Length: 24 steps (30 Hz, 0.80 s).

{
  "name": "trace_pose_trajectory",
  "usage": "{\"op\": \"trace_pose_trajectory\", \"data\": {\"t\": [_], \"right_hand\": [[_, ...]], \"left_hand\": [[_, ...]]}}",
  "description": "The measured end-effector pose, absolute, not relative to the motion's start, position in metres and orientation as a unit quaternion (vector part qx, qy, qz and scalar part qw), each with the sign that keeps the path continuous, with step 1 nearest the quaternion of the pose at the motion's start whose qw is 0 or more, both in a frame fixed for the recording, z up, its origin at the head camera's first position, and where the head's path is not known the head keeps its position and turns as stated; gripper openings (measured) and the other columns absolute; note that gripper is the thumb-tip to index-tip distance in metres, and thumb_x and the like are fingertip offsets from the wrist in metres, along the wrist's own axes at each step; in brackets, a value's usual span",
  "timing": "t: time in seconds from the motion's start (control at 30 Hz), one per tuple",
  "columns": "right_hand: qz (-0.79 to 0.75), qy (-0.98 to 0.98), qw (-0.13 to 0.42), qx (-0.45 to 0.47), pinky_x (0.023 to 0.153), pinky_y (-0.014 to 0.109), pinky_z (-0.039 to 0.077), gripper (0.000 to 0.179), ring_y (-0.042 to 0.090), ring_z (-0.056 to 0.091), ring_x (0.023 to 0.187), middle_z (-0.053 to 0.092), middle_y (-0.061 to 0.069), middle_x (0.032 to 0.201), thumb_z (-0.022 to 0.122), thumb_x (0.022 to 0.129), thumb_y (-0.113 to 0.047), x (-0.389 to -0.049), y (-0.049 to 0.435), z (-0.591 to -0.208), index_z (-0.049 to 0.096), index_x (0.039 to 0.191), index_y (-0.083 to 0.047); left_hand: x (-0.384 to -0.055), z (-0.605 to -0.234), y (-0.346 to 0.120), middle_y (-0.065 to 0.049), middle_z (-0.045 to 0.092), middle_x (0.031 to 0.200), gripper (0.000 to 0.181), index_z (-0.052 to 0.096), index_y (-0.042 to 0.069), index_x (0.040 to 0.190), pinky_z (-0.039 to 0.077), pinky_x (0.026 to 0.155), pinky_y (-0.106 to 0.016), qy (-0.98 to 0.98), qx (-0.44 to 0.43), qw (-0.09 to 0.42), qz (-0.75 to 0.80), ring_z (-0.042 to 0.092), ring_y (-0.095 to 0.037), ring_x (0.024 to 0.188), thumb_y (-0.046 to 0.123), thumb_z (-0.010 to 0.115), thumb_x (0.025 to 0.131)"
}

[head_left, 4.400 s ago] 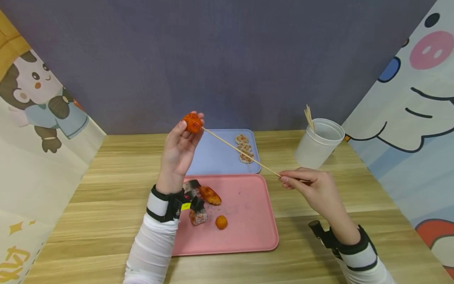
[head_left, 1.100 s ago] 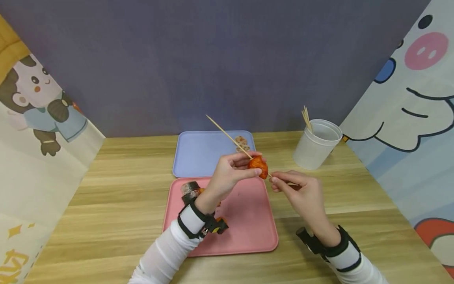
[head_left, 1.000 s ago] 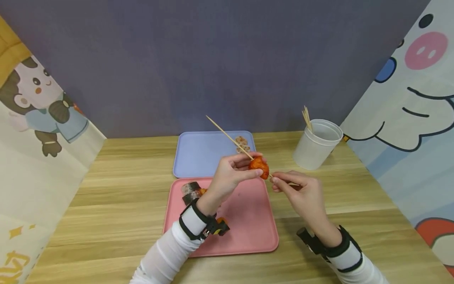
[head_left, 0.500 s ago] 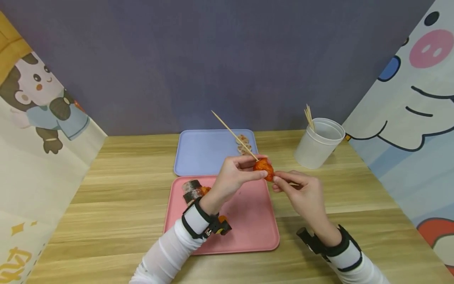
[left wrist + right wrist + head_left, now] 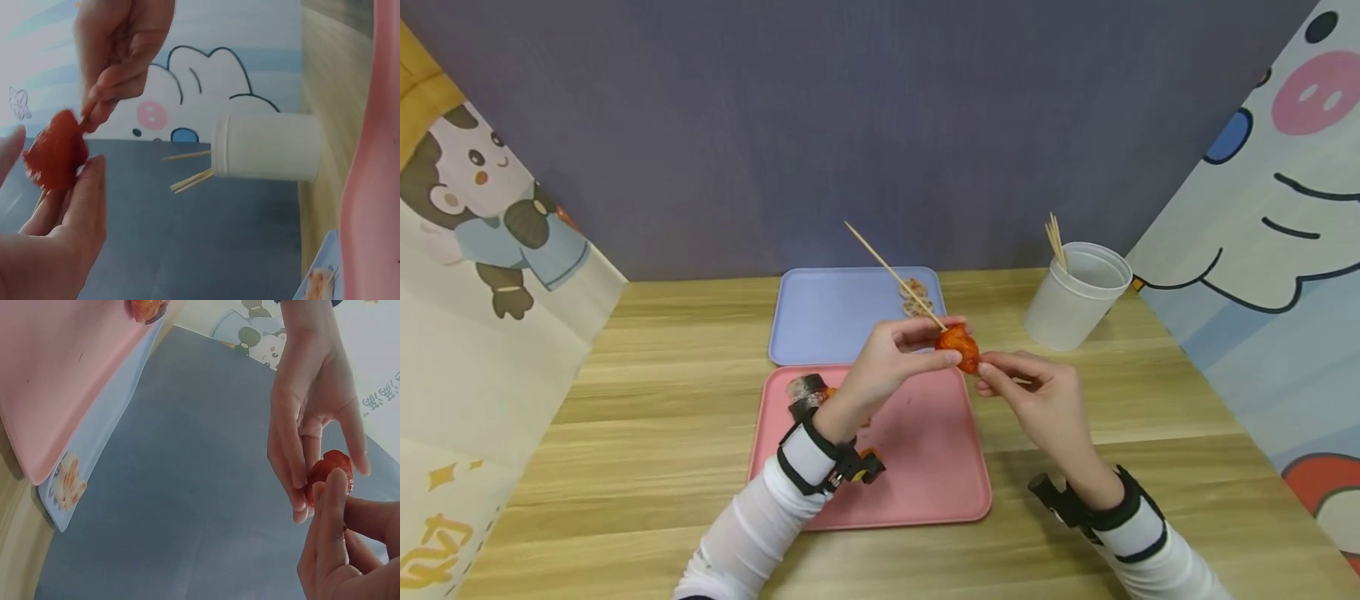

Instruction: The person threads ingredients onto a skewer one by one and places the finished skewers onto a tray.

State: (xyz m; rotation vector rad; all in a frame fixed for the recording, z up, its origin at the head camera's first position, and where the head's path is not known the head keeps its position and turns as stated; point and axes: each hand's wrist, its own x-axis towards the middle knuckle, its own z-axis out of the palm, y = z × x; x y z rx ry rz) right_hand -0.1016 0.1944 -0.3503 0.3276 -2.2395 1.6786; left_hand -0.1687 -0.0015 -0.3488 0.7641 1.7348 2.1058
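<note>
A red-orange glazed food piece (image 5: pixel 957 347) is threaded low on a thin bamboo skewer (image 5: pixel 891 272), whose bare pointed length slants up to the left. My left hand (image 5: pixel 898 360) holds the piece between thumb and fingers, above the pink tray's right side. Just to its right, my right hand (image 5: pixel 1037 400) pinches the skewer's lower end, fingertips right at the piece. In the left wrist view the stick (image 5: pixel 85 114) shows briefly between piece and right fingers. From the right wrist view, the left hand (image 5: pixel 312 419) is around the far side of the piece (image 5: pixel 331 475).
The pink tray (image 5: pixel 932 492) bears dark-skinned fish-like pieces (image 5: pixel 807 392) and orange items, partly hidden by my left arm. Behind it, a blue tray (image 5: pixel 820 317) carries browned round slices (image 5: pixel 914 287). A white tub (image 5: pixel 1067 308) with several skewers (image 5: pixel 1055 237) stands at the right.
Since the earliest frame, the piece has gone from the skewer's pointed tip to near its lower end, and my left hand has moved right. Lately the gap to my right fingertips has closed.
</note>
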Motion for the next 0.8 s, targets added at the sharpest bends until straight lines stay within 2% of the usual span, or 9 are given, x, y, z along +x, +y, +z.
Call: {"op": "trace_pose_trajectory", "data": {"t": [0.13,0.23,0.37,0.57,0.8], "right_hand": [[0.599,-0.776,0.167,0.109,0.06,0.031,0.057,0.017,0.014,0.071,0.064,0.071,-0.009,0.084,0.068,0.084,0.001,-0.104,0.199,-0.351,0.069,0.096,0.012],[0.599,-0.774,0.18,0.098,0.06,0.029,0.057,0.017,0.014,0.07,0.063,0.072,-0.009,0.084,0.068,0.083,0.003,-0.105,0.205,-0.351,0.068,0.096,0.014],[0.583,-0.785,0.194,0.079,0.059,0.025,0.056,0.017,0.009,0.07,0.063,0.071,-0.012,0.083,0.068,0.083,0.004,-0.105,0.215,-0.352,0.069,0.096,0.014],[0.548,-0.809,0.21,0.045,0.061,0.02,0.056,0.017,0.003,0.068,0.065,0.069,-0.02,0.081,0.069,0.083,0.002,-0.103,0.23,-0.358,0.071,0.098,0.009],[0.52,-0.825,0.219,0.018,0.062,0.017,0.055,0.016,-0.001,0.067,0.066,0.067,-0.022,0.079,0.068,0.083,0.001,-0.103,0.242,-0.367,0.072,0.097,0.008]], "left_hand": [[-0.178,-0.347,-0.019,-0.008,0.064,0.124,0.039,0.064,0.01,0.122,0.054,0.087,-0.035,0.636,0.282,0.143,0.704,0.062,-0.02,0.111,0.011,0.072,0.084],[-0.188,-0.348,-0.037,-0.01,0.066,0.118,0.037,0.066,0.012,0.119,0.053,0.088,-0.036,0.701,0.288,0.091,0.646,0.063,-0.018,0.105,0.014,0.073,0.083],[-0.199,-0.352,-0.057,-0.005,0.07,0.108,0.029,0.071,0.014,0.108,0.053,0.085,-0.037,0.797,0.305,0.042,0.52,0.062,-0.017,0.096,0.015,0.076,0.079],[-0.207,-0.368,-0.076,-0.005,0.07,0.104,0.025,0.072,0.014,0.105,0.05,0.084,-0.04,0.861,0.36,0.055,0.356,0.059,-0.023,0.098,0.016,0.074,0.08],[-0.212,-0.391,-0.09,-0.001,0.067,0.104,0.03,0.072,0.013,0.109,0.046,0.086,-0.035,0.862,0.441,0.114,0.224,0.054,-0.02,0.1,0.013,0.075,0.079]]}}
